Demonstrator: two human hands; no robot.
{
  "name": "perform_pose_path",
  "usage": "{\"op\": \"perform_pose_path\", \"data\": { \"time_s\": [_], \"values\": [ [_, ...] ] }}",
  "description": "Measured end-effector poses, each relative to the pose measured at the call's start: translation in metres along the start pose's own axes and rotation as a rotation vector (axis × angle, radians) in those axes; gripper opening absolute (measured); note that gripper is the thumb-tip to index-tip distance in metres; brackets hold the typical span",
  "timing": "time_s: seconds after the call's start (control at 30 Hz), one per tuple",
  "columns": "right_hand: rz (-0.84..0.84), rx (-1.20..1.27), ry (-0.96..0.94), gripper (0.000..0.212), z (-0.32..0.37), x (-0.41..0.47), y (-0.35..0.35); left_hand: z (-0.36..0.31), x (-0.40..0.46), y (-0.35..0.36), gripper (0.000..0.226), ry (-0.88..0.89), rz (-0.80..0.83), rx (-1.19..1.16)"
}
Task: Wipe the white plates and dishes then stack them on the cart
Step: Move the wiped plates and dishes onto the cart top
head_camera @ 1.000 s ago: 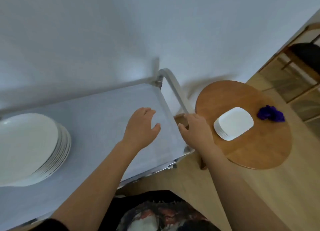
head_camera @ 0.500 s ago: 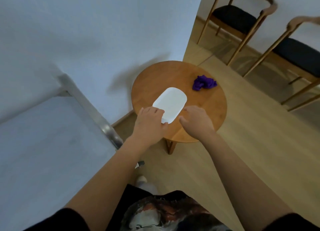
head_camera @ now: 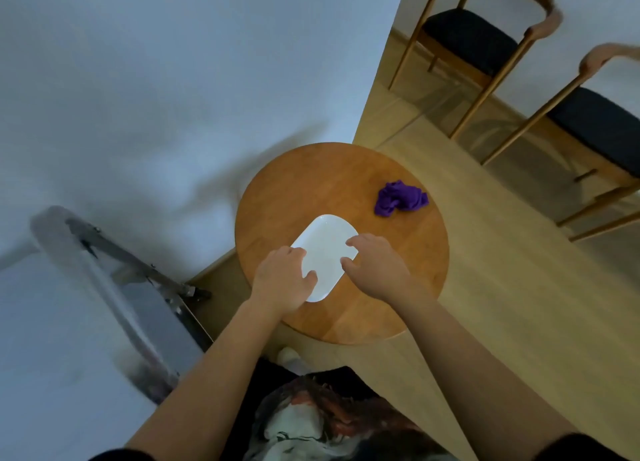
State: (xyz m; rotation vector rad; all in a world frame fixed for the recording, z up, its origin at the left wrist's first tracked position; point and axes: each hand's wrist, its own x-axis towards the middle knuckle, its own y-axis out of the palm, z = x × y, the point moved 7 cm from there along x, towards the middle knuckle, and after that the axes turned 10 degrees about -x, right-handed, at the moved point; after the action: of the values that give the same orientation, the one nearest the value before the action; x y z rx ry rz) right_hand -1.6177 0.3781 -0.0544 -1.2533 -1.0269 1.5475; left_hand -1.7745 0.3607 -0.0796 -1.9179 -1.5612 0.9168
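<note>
Both my left hand (head_camera: 282, 279) and right hand (head_camera: 375, 270) now curl onto the white dishes (head_camera: 325, 253) at the round table's (head_camera: 381, 308) near edge, having left the cart (head_camera: 114, 287); grip uncertain, wiping next.

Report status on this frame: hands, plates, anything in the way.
Left hand and right hand curl on opposite edges of the white plates on the round table. Purple cloth lies apart, untouched. Nothing blocking.

White square dish (head_camera: 327, 249) lies flat on round table (head_camera: 398, 287); purple cloth (head_camera: 400, 198) crumpled nearby.
</note>
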Motion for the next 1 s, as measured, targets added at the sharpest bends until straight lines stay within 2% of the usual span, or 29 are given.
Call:
{"op": "perform_pose_path", "data": {
  "time_s": [0.23, 0.3, 0.4, 0.53, 0.63, 0.77, 0.87, 0.93, 1.0],
  "values": [
    [0.155, -0.005, -0.017, 0.043, -0.01, 0.054, 0.036, 0.04, 0.024, 0.034, 0.05, -0.274, 0.139, -0.113],
    [0.213, 0.002, 0.0, 0.044, -0.021, 0.065, 0.054, 0.054, 0.025, 0.046, 0.05, -0.371, 0.136, -0.225],
    [0.246, -0.026, -0.009, 0.048, -0.039, 0.085, 0.076, 0.079, 0.023, 0.063, 0.048, -0.541, 0.017, -0.497],
    [0.223, -0.098, 0.002, 0.048, -0.076, 0.116, 0.102, 0.109, 0.014, 0.093, 0.065, -0.871, -0.128, -0.702],
    [0.326, 0.031, 0.087, 0.06, -0.098, 0.134, 0.129, 0.124, 0.015, 0.117, 0.067, -0.973, -0.175, -0.81],
    [0.554, 0.306, 0.086, 0.054, -0.106, 0.149, 0.161, 0.123, 0.014, 0.153, 0.061, -1.125, -0.196, -1.033],
    [0.613, 0.474, 0.182, 0.063, -0.112, 0.159, 0.173, 0.119, 0.016, 0.172, 0.06, -1.193, -0.276, -1.23],
    [0.625, 0.545, 0.175, 0.058, -0.106, 0.169, 0.177, 0.12, 0.02, 0.176, 0.054, -1.214, -0.361, -1.307],
    [0.622, 0.547, 0.101, 0.043, -0.094, 0.176, 0.175, 0.117, 0.02, 0.177, 0.041, -1.247, -0.453, -1.339]
  ]
}}
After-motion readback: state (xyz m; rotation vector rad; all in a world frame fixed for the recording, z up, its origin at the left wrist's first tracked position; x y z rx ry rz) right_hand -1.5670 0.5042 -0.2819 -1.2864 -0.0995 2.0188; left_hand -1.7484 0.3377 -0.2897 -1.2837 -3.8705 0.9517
